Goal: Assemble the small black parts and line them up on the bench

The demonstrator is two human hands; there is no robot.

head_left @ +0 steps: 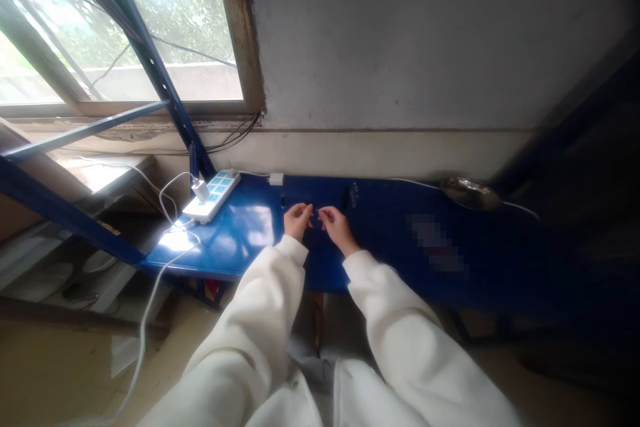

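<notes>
Over the blue table (380, 240), my left hand (297, 220) and my right hand (337, 227) face each other with a small gap between them. The fingers of each are drawn together in a pinch. Whatever they hold, if anything, is too small to make out. Just behind my left hand lies a small black piece (283, 202). Farther back is a white block (275, 179) like a charger. Behind my right hand, a dark item with a small clear packet (354, 195) rests on the table.
On the left of the table lies a white power strip (215, 197) with a plug (201, 189) in it. Its white cable (150, 300) hangs over the front edge. A shiny metal object (470, 193) stands at the back right. Blue frame posts (150, 60) rise beside the window.
</notes>
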